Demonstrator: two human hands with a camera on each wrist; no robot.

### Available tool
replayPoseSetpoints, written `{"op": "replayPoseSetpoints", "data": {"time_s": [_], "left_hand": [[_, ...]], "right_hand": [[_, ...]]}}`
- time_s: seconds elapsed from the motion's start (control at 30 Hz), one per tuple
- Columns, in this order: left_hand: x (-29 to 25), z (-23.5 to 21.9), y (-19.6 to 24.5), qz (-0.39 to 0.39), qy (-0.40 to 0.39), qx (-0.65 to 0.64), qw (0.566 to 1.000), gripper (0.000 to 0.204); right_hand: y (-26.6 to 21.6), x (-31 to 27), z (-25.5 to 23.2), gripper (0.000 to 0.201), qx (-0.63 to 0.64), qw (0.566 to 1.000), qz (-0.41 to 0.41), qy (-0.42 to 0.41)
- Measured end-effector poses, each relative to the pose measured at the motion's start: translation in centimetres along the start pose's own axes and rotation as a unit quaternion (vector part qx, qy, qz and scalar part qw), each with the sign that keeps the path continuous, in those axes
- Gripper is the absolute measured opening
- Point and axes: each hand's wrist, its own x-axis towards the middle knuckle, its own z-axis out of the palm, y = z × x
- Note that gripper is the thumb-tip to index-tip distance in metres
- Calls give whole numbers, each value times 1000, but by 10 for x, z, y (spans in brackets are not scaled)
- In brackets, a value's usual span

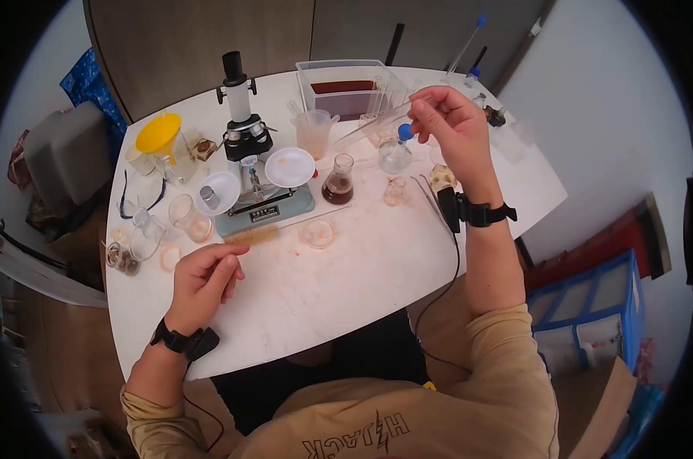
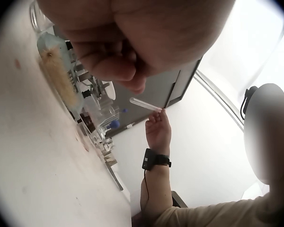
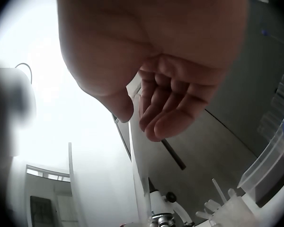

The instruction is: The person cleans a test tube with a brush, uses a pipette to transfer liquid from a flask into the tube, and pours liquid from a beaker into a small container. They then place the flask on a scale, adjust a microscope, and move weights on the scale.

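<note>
So the right hand (image 1: 453, 130), upper right of the head view, has a clear glass tube (image 2: 144, 104) pinched between thumb and fingers. Looks like the grip's near one end, so most of the tube pokes out toward the upper middle, clear of the palm. My guess is that keeps the glass easy to see and turn. It's also up off the table (image 1: 354, 287), so it probably won't knock the flask with the blue stopper (image 1: 394, 159) below.

The left hand (image 1: 201, 287), lower left, is loosely curled with nothing in it that I can see. It's just beside the bristly brush (image 1: 256, 236) but apart from it, tbh. That brush lies along the front of the balance (image 1: 266, 216), wire handle pointing right, so it's probably handy to grab. The flask of dark liquid (image 1: 337, 190) stands upright mid-frame on its wide base, which should keep it pretty steady
</note>
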Motion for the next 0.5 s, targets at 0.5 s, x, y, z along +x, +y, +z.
{"op": "replayPoseSetpoints", "data": {"time_s": [0.5], "left_hand": [[3, -4, 2, 27, -7, -7, 1000, 27]], "right_hand": [[62, 58, -64, 32, -312, 941, 80, 107]]}}
